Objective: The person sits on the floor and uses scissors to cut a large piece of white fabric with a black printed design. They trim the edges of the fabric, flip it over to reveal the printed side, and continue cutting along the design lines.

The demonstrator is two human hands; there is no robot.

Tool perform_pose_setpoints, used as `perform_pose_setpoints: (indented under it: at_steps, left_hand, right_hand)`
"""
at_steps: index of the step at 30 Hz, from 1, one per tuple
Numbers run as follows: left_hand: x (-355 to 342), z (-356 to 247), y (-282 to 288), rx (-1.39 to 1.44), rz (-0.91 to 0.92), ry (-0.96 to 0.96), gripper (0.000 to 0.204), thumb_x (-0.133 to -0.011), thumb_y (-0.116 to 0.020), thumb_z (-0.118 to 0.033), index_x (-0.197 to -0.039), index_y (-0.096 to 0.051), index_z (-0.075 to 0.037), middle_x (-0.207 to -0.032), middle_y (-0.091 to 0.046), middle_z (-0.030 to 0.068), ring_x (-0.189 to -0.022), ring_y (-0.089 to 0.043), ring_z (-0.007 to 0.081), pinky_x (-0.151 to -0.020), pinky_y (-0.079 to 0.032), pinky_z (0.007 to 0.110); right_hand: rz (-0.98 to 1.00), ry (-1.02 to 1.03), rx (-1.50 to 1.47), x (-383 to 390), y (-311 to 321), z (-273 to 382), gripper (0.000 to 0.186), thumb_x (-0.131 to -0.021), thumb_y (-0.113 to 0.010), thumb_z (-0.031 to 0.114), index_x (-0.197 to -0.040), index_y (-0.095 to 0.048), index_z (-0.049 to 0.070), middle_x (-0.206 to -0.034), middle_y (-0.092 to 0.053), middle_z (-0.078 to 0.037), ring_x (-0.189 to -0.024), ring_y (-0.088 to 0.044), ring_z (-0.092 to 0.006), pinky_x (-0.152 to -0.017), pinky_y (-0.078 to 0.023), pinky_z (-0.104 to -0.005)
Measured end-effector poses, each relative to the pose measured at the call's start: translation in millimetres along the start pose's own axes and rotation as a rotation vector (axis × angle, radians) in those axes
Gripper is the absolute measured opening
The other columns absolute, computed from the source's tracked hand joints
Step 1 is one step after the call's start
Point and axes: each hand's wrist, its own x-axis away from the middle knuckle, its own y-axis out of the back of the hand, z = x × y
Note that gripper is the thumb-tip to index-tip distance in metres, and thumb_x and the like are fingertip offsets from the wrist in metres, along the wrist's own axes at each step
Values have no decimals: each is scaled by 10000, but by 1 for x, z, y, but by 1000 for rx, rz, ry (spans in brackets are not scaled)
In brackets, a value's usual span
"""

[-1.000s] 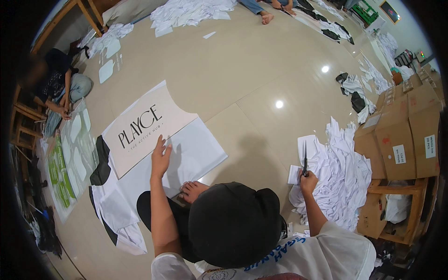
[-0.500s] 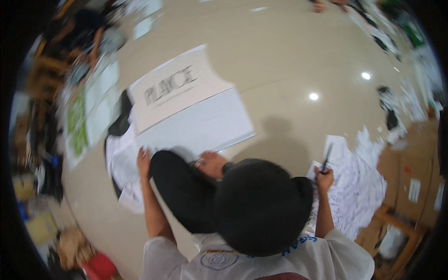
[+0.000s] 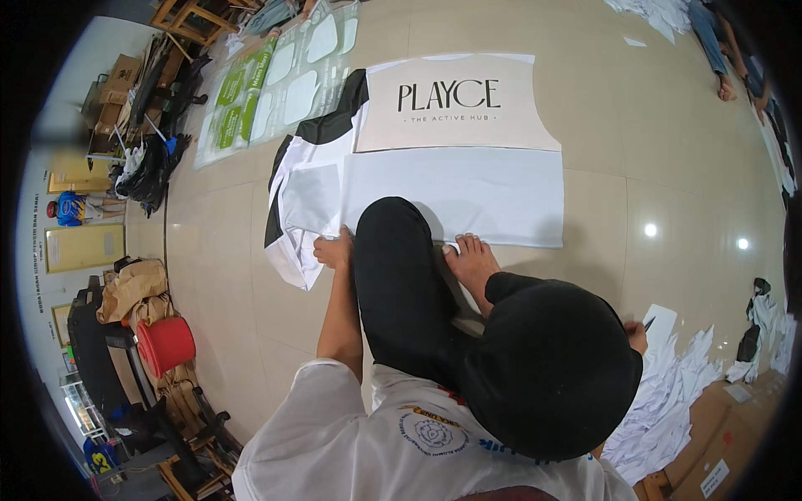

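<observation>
On the floor before me lies a pale beige fabric panel (image 3: 468, 125) with dark lettering and a curved cut edge, on top of a larger white cloth (image 3: 468, 188). Left of these, white and black cloth pieces (image 3: 313, 192) overlap in a loose pile. My left hand (image 3: 334, 249) is beside my bent knee, its fingers closed on the near edge of the white pieces. Off to the right, my right hand (image 3: 637, 336) is partly hidden by my other knee and grips dark scissors (image 3: 650, 323), of which only the tip shows.
A heap of white fabric scraps (image 3: 660, 401) lies at right by a cardboard box (image 3: 731, 434). Green and white printed sheets (image 3: 284, 83) lie at far left. A red bucket (image 3: 165, 344) stands at left. Another person's bare foot (image 3: 725, 88) shows at far right.
The view has swung so the cloths appear farther right. My left hand remains by the cloth edge; my right hand with the scissors is now more hidden behind my knee.
</observation>
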Motion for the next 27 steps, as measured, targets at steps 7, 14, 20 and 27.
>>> perform_pose_setpoints:
  at_steps: [7,14,20,27]
  left_hand:
    - [-113,40,-16,321,-14,-30,667,-810,-930,-197,-1196,-554,197,-975,-737,206,-727,-730,279,-622,-602,434]
    - [-92,19,-25,1010,787,408,266,-948,-809,-155,-1062,-669,41,-909,-688,132,-742,-665,263,-628,-565,381]
    - [-45,-20,-39,1350,813,545,259,-1024,-766,-225,-1156,-647,-37,-990,-692,96,-776,-652,226,-568,-496,288]
    - [-75,-17,-32,1340,684,426,301,-1024,-789,-218,-1195,-644,-18,-1103,-732,139,-845,-697,227,-578,-517,292]
  right_hand:
    - [-47,164,-67,-33,-126,232,493,-896,-883,276,-1225,-687,-35,-1084,-776,-173,-838,-755,-249,-737,-608,-392]
    - [391,113,-337,-43,-165,280,463,-921,-858,225,-1255,-672,-36,-1093,-767,-148,-856,-756,-245,-730,-612,-375]
    - [509,-192,-1028,-97,-142,259,440,-943,-837,182,-1280,-659,-37,-1100,-759,-126,-872,-757,-241,-723,-615,-360]
    - [240,-242,-1386,-160,-90,235,302,-996,-735,29,-1284,-652,-7,-1133,-743,-126,-864,-745,-207,-678,-607,-341]
